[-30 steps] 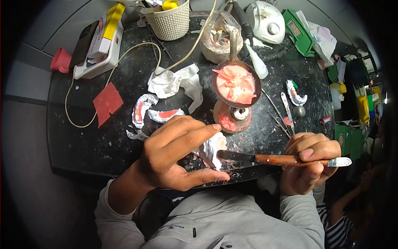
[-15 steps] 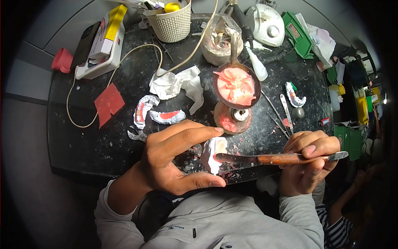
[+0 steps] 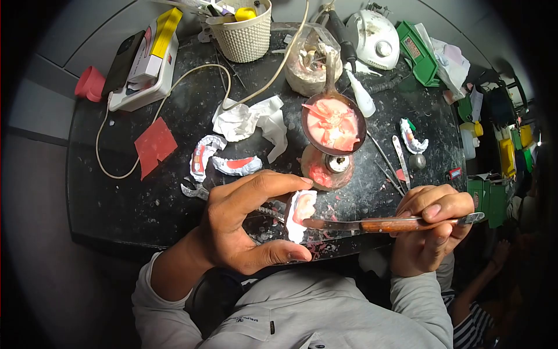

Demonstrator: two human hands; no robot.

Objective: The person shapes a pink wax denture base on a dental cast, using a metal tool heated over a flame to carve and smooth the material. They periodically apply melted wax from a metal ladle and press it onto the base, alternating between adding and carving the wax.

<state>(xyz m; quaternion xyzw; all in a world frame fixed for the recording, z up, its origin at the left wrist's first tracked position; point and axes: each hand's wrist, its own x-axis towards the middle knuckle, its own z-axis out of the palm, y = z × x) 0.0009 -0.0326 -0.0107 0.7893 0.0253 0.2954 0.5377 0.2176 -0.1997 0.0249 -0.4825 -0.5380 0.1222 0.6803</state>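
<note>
My left hand (image 3: pixel 247 224) holds a white plaster dental cast (image 3: pixel 294 224) between thumb and index finger, above the table's front edge. Pink wax coats part of the cast's face. In my right hand (image 3: pixel 430 212) is a wax knife (image 3: pixel 395 225), gripped by its wooden handle and pointing left. Its blade tip touches, or nearly touches, the pink area of the cast. Beyond the hands, a small pan (image 3: pixel 330 72) of pink wax, partly melted, sits over a glass burner (image 3: pixel 349 179). I cannot make out a flame.
Plaster casts with pink wax (image 3: pixel 237 165), a pink wax sheet (image 3: pixel 156 148) and crumpled tissue (image 3: pixel 238 122) lie on the left. Metal tools (image 3: pixel 401 157) and another cast (image 3: pixel 414 138) are on the right. A basket (image 3: pixel 244 41) and a white control box (image 3: pixel 373 41) stand behind.
The cast has turned a little in my left hand, showing more of its pink face. The knife stays against or close to it. The whole view has shifted slightly.
</note>
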